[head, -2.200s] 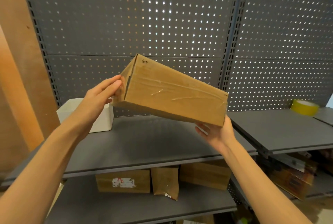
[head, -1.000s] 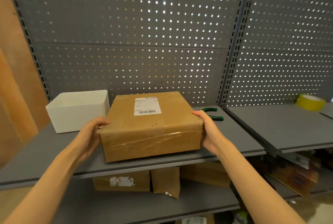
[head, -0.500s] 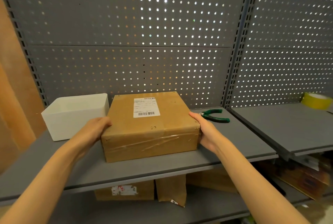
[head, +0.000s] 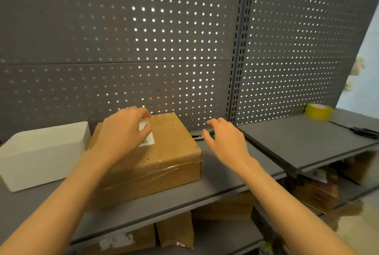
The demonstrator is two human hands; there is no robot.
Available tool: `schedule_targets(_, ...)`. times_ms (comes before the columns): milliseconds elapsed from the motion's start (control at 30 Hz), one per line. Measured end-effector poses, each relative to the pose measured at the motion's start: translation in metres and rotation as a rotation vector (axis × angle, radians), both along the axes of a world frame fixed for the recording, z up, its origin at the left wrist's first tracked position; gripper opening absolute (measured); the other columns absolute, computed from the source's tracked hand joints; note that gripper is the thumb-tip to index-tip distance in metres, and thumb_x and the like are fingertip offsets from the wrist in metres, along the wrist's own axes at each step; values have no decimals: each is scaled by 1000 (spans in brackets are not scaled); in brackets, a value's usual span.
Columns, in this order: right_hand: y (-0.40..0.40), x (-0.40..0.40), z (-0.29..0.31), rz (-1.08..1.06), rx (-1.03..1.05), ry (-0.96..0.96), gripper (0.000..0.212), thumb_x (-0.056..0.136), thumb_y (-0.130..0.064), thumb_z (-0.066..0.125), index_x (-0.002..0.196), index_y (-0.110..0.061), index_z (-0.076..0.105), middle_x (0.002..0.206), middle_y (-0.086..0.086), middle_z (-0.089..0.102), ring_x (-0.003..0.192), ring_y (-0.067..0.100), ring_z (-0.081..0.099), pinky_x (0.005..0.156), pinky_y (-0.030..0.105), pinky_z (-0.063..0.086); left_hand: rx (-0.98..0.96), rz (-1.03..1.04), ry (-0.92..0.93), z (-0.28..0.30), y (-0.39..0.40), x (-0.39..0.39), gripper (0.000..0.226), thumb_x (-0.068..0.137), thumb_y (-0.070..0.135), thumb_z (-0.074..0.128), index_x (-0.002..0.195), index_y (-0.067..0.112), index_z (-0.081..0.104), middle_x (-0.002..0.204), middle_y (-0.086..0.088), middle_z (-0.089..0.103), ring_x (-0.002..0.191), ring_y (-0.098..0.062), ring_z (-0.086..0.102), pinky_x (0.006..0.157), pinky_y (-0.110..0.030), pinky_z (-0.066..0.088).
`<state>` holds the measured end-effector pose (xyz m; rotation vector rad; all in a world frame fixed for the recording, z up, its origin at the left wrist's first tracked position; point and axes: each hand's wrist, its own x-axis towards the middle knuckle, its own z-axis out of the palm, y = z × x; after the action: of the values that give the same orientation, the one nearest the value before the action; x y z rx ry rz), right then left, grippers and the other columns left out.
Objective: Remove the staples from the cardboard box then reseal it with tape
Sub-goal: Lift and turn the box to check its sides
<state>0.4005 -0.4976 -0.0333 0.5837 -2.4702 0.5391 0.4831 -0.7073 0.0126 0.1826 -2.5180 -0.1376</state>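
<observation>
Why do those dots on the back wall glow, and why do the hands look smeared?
Head view: light from behind shines through the holes of the pegboard; both the left hand and right hand are motion-blurred; wide lens bends the edges.

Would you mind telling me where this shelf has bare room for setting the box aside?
Free: right shelf between tape roll and front edge. Crowded: the cardboard box sits between white bin and green-handled pliers.

1 box point(head: 168, 152), 1 tape roll point(head: 319, 111), 2 hands point(head: 123, 131)
</observation>
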Motion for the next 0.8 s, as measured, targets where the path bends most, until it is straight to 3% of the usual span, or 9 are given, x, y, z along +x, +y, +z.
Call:
schedule_targets(100, 25, -1, 9, -106, 241, 167, 30, 97, -29, 40, 116, -10, 55, 107, 5, 58, 98, 24, 56, 76, 31, 42, -118, -81, 3, 6, 31, -23, 31, 89, 29, 48, 118, 24, 59, 119, 3, 61, 109, -21, 55, 80, -33, 42)
schedule_targets(167, 46, -1, 10, -150, 234, 239, 17, 85, -23, 62, 91, -7, 63, 82, 8, 61, 75, 27, 60, 58, 30, 37, -167, -148, 21, 10, 52, -35, 29, 90, 29, 47, 115, 23, 61, 114, 2, 63, 105, -22, 56, 78, -32, 42)
schedule_targets(233, 71, -3, 11, -217, 236, 284, 23, 64, -18, 81, 66, -8, 60, 59, 5, 55, 51, 23, 55, 46, 25, 31, -195, -215, 48, 11, 76, -46, 27, 90, 30, 47, 110, 21, 63, 107, 1, 65, 98, -22, 59, 73, -31, 42)
schedule_targets(300, 98, -4, 11, -274, 257, 242, 28, 56, -18, 85, 60, -9, 59, 54, 4, 53, 46, 23, 53, 42, 24, 33, -207, -264, 60, 13, 103, -57, 26, 90, 31, 48, 108, 21, 64, 102, 1, 66, 94, -22, 59, 71, -31, 41)
schedule_targets(400, 148, -6, 14, -327, 284, 205, 24, 63, -20, 82, 68, -7, 62, 61, 7, 58, 53, 26, 57, 46, 26, 37, -198, -322, 55, 14, 148, -72, 25, 91, 32, 47, 108, 23, 64, 104, 2, 65, 96, -22, 58, 71, -31, 41)
schedule_targets(467, 183, -5, 17, -361, 294, 153, 19, 84, -23, 63, 91, -5, 62, 84, 10, 62, 77, 29, 60, 60, 31, 38, -202, -358, 60, 14, 180, -82, 25, 91, 32, 48, 108, 24, 64, 106, 2, 65, 98, -22, 58, 72, -31, 41)
schedule_targets(533, 219, -6, 19, -376, 326, 104, 28, 97, -28, 42, 111, -9, 54, 105, 8, 58, 97, 27, 55, 74, 31, 38, -200, -396, 63, 14, 212, -91, 25, 90, 32, 48, 108, 24, 64, 105, 3, 65, 98, -21, 58, 73, -31, 41)
schedule_targets(800, 342, -14, 12, -487, 336, 78, 32, 98, -32, 37, 115, -10, 53, 111, 7, 58, 103, 26, 54, 77, 32, 42, -179, -481, 49, 4, 327, -120, 26, 90, 33, 48, 109, 24, 63, 109, 4, 65, 101, -20, 57, 78, -32, 43)
